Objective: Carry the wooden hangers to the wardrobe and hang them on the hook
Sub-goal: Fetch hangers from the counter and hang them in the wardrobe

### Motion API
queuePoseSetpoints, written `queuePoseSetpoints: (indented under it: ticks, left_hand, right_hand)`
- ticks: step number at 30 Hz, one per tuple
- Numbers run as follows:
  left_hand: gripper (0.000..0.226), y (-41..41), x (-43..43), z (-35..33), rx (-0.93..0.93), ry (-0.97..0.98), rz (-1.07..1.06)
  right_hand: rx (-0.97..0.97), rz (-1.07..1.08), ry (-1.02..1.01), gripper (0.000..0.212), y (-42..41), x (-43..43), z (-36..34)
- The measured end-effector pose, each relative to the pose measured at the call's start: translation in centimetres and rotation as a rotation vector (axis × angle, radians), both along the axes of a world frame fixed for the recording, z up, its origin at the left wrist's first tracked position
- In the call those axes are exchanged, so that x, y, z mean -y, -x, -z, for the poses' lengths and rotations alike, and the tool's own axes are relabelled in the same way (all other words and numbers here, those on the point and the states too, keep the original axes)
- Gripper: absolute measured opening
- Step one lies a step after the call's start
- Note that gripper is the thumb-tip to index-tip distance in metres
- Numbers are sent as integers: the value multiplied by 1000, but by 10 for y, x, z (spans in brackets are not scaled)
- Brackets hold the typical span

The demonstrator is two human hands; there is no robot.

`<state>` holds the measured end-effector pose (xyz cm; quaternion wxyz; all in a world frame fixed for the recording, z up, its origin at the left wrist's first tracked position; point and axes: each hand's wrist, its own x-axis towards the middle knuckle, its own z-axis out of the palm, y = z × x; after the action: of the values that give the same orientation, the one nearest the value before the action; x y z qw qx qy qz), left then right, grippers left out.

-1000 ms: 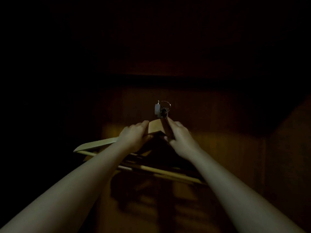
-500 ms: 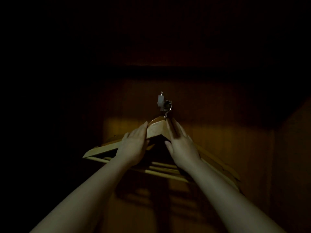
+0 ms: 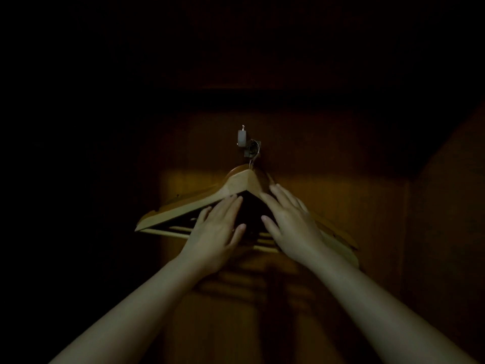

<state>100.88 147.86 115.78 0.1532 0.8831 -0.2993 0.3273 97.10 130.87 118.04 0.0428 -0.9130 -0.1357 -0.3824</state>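
I saw the left hand (image 3: 217, 232) and right hand (image 3: 291, 224) apart, fingers straight, just touching the bundle of pale wooden hangers (image 3: 236, 186) that hung from the small metal hook (image 3: 250, 149) on the brown wardrobe's back panel (image 3: 341, 200), no longer curled round them.

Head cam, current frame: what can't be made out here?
Hanger count, head view: the wooden hangers overlap, and the left hand and right hand cover their lower bars.
Seating, head view: the wire necks at the hook are too small and dim.
Contact: whether the straight fingers touch wood is unclear from this angle.
Left side and top of the wardrobe: lost in darkness.
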Motion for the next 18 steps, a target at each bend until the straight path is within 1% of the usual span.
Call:
queuePoseSetpoints:
  ticks: [5, 9, 11, 14, 18]
  left_hand:
    - [55, 32, -3, 41, -43, -174, 133]
    - [49, 50, -6, 78, -143, -235, 222]
    - [42, 57, -6, 99, -222, -263, 255]
    - [38, 62, -6, 134, -376, -320, 292]
    - [33, 62, -12, 196, -699, -375, 361]
  right_hand:
    - [-100, -33, -9, 42, 44, 9, 46]
    - [-245, 0, -61, 38, 70, 16, 95]
    - [-335, 29, -77, 37, 80, 19, 121]
    - [-501, 101, -136, 36, 94, 24, 163]
    - [-704, 183, -205, 37, 120, 23, 222]
